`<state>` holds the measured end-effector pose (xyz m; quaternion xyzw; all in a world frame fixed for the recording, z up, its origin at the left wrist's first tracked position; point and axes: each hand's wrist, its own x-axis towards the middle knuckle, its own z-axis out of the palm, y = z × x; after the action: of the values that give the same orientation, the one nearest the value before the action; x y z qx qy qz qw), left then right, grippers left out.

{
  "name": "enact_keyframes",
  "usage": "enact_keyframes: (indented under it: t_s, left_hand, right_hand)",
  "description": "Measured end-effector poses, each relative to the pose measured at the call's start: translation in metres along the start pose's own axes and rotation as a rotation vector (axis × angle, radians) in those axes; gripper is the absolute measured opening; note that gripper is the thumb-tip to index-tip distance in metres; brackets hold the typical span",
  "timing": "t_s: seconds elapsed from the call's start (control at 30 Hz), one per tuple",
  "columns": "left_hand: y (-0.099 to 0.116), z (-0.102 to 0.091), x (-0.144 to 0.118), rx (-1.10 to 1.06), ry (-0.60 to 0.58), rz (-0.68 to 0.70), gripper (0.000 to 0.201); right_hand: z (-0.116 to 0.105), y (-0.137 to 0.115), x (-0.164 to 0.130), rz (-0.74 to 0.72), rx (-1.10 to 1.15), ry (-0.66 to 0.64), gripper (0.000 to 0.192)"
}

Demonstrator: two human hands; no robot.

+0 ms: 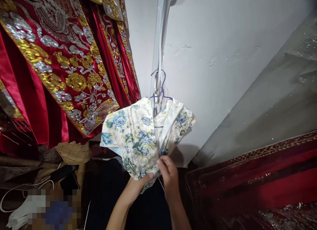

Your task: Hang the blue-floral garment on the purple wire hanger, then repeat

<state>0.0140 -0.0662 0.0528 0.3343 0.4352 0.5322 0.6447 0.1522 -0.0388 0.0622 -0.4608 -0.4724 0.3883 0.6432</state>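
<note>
1. Head view: floral dress (138, 134), cream with blue flowers, hangs on a purple wire hanger (161, 91) against the white wall (223, 58), centre frame.
2. Hanger hooks onto a pale strip (159, 31) running up the wall.
3. Left hand (138, 187) under the dress bottom, grip closed on the bunched lower fabric, thumb on the cloth.
4. Right hand (169, 175) just beside the left, fingers curled, grip pinching the same gathered hem.
5. Both hands touch the dress and nearly touch each other.
6. Red robes (56, 64) with gold and silver embroidery hang to the left, close to the dress.
7. Red patterned rug (260, 180) lower right; grey floor (272, 101) beside the wall.
8. White cable (22, 187) and clutter lower left, part blurred.
</note>
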Motion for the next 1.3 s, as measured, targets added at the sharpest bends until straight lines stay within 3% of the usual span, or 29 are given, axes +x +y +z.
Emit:
enact_keyframes:
  t_s: [0.07,0.17,0.37,0.47,0.53,0.6,0.67,0.73,0.83,0.93,1.0,1.07,1.13,1.2,1.3]
  left_hand:
    - [0.003,-0.004,0.001,-0.006,0.045,-0.029,0.071]
    - [0.005,-0.009,0.001,-0.048,0.119,-0.058,0.072]
    - [-0.004,-0.006,0.003,0.001,0.129,0.005,0.067]
    - [-0.016,-0.006,0.008,0.028,0.242,0.07,0.072]
    - [-0.026,-0.006,0.009,0.076,0.418,0.199,0.077]
    - [-0.036,-0.006,0.008,0.217,0.609,0.428,0.078]
    - [-0.043,-0.003,0.005,0.441,0.684,0.66,0.078]
    - [-0.047,0.0,0.005,0.634,0.593,0.781,0.074]
    - [-0.046,0.004,0.014,0.721,0.323,0.778,0.048]
    - [-0.039,0.0,0.029,0.644,0.13,0.681,0.018]
    - [-0.035,-0.004,0.036,0.601,0.061,0.63,0.016]
    - [-0.034,-0.008,0.037,0.606,0.029,0.603,0.022]
    - [-0.036,-0.012,0.035,0.635,0.032,0.582,0.025]
    - [-0.039,-0.015,0.033,0.666,0.053,0.567,0.027]
    - [-0.043,-0.019,0.036,0.692,0.064,0.574,0.029]
  right_hand:
    - [0.004,0.016,-0.008,0.145,0.011,-0.126,0.028]
    - [0.005,0.018,-0.005,0.182,0.016,-0.225,0.04]
    - [-0.017,0.002,0.01,0.258,-0.02,-0.304,0.04]
    - [-0.03,-0.002,0.011,0.269,-0.041,-0.279,0.037]
    - [-0.034,0.0,0.009,0.29,-0.051,-0.259,0.037]
    - [-0.032,0.004,0.004,0.333,-0.043,-0.259,0.038]
    - [-0.025,0.009,-0.004,0.383,0.015,-0.218,0.036]
    - [-0.015,0.011,-0.014,0.437,0.126,-0.138,0.032]
    - [-0.001,0.009,-0.026,0.52,0.278,-0.111,0.031]
    - [0.003,0.006,-0.028,0.505,0.246,-0.208,0.031]
    - [0.002,0.005,-0.021,0.489,0.128,-0.335,0.028]
    - [0.002,-0.001,-0.004,0.5,0.044,-0.416,0.029]
    - [0.003,-0.019,0.025,0.464,0.059,-0.364,0.03]
    - [0.008,-0.049,0.062,0.33,0.128,-0.27,0.029]
    - [0.02,-0.106,0.118,0.195,0.197,-0.245,0.023]
